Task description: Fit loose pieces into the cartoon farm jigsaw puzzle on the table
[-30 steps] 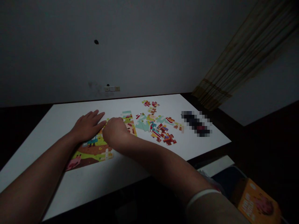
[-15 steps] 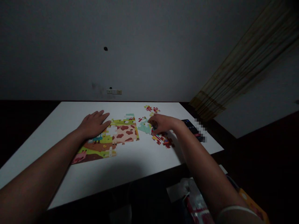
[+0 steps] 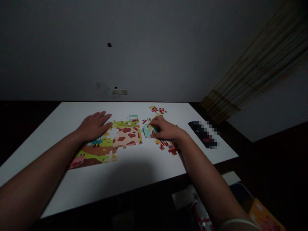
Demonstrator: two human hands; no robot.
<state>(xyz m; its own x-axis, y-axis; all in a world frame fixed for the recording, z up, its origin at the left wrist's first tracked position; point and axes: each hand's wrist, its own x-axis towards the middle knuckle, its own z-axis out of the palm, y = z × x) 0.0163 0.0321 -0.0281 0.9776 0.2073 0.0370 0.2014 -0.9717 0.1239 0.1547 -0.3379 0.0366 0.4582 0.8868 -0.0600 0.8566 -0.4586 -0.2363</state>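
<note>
- Box (image 3: 267,218), orange with a pink figure on it: cut off by the bottom edge at the right, and too dark for any label to be read.
- Bag (image 3: 203,213), clear with pink-red in it, left of the box below the counter (image 3: 96,183): partly behind the right forearm, its print illegible.
- Puzzle (image 3: 127,136), partly joined, flat on the left half of the counter: a pig at the near corner, brown-spotted pink at the right, a gap by the thumb. The left forearm and hand cover its left side.
- Left hand (image 3: 95,126): spread flat, palm down, over the puzzle's left edge.
- Right hand (image 3: 166,128): thumb and fingers curved about the edge of a pale-green piece (image 3: 146,132), just right of the puzzle; whether they grip it, I cannot tell.
- Loose pieces (image 3: 172,149): heaped under and beside the right hand, which hides many.
- Phone (image 3: 196,130): dark, right of the heap; pixelation covers much of it, leaving the screen unreadable.
- Red-and-green pieces (image 3: 154,109): beyond the right hand, pictures too small to make out.
- Sockets (image 3: 119,91): on the dim wall, markings unreadable.
</note>
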